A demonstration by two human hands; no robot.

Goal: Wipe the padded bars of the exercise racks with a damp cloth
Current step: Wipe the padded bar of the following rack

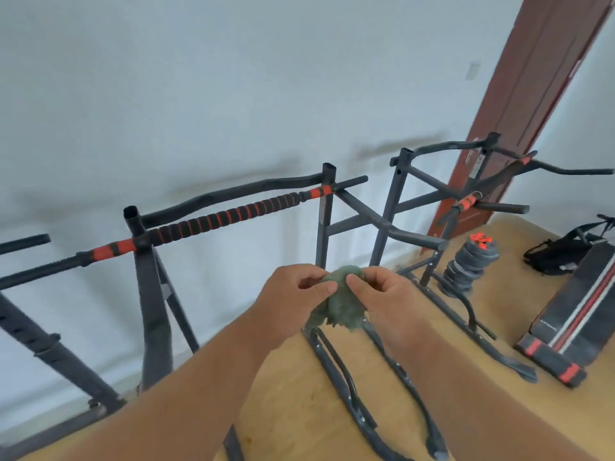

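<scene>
Both hands, left hand [299,287] and right hand [382,291], pinch a green cloth [342,301] in front of the padded bar [229,216], apparently readying it for wiping

A tan wooden floor [293,394] carries everything. At 12 o'clock a dark exercise rack [327,227] stands on it, its curved base rails [336,371] running down toward 6 o'clock. A second rack [396,207] stands at 1 o'clock. Just beside its foot, a stack of dark weight plates [467,266] rests at 2 o'clock. A black bench with red and white stripes [579,324] lies at 3 o'clock, with a black bag [562,252] beyond it.
</scene>
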